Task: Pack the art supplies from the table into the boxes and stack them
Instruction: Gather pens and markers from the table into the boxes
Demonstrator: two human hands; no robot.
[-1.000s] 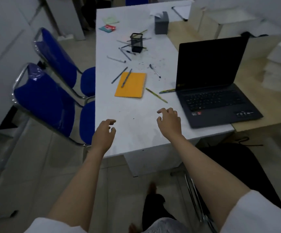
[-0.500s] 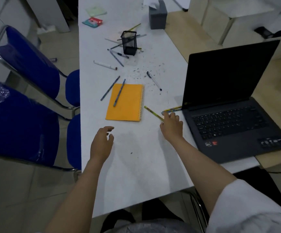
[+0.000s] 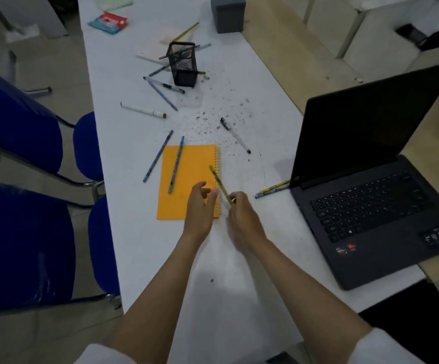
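Since half a second ago the yellow-green patterned pencil (image 3: 219, 184) has left the white table (image 3: 239, 285), where it lay between the notebook and the laptop, and now rides in the right hand (image 3: 240, 219), which has swung left with it. That hand pinches the pencil at its near end, so the long shaft slants up and away over the spiral edge of the orange spiral-bound notebook (image 3: 187, 185). The left hand (image 3: 198, 208) has come across to meet it, fingers spread apart and loosely curved just beside the shaft, holding nothing; it looks placed to receive the pencil, probably so loose pencils can be gathered into one bundle before packing.

Most of the supplies are still unpacked. Two blue patterned pencils (image 3: 175, 164) lie slanted at the notebook's far left corner, one on the cover and one on the table beside it. Another pair of yellow and blue pencils (image 3: 272, 189) lies against the front left corner of the open black laptop (image 3: 370, 195), which stands at the table's right edge. Farther along the table are a white marker (image 3: 142, 110), a clear black-capped pen (image 3: 235, 135) and a black mesh pen holder (image 3: 183, 64) ringed with more pens. No packing box can be identified with certainty.
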